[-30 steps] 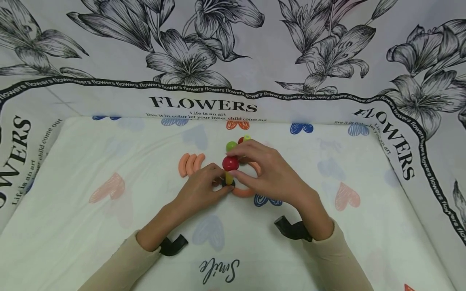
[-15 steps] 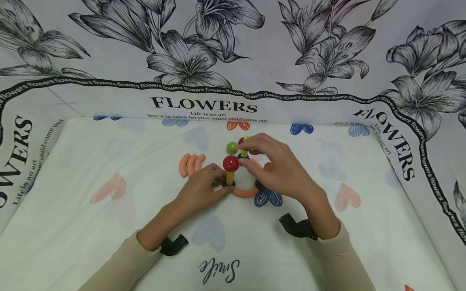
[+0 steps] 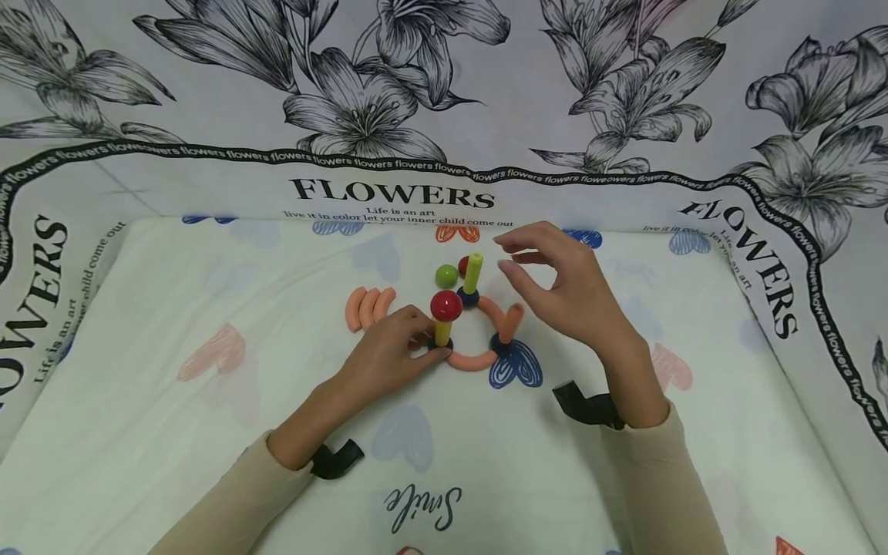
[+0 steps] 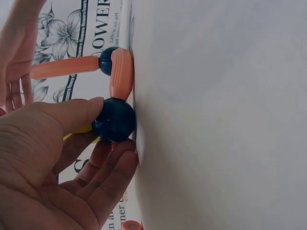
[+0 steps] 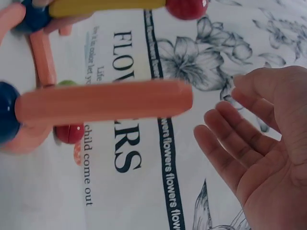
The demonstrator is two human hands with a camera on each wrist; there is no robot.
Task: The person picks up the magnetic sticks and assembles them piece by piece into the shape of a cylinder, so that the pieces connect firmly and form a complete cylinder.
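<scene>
My left hand (image 3: 388, 347) pinches a dark blue ball (image 4: 115, 120) between thumb and fingers. From that ball a yellow stick (image 3: 442, 334) stands upright with a red ball (image 3: 446, 305) on top. Curved orange pieces (image 3: 472, 361) link it to two other dark blue balls in a ring on the cloth. One of those bears a light green stick (image 3: 473, 274), the other a tilted orange stick (image 5: 105, 101). Holding nothing, my right hand (image 3: 562, 285) is in the air right of the green stick, fingers loosely bent and apart from the thumb.
Several loose curved orange pieces (image 3: 364, 308) lie left of the ring. Behind it are a green ball (image 3: 446, 276) and another red ball (image 3: 464, 266), partly hidden by the green stick. A heart-printed white cloth (image 3: 277, 401) covers the surface.
My right hand has let go of the red ball, which stays on the yellow stick, and has moved away to the right and back. My left hand keeps its hold at the base.
</scene>
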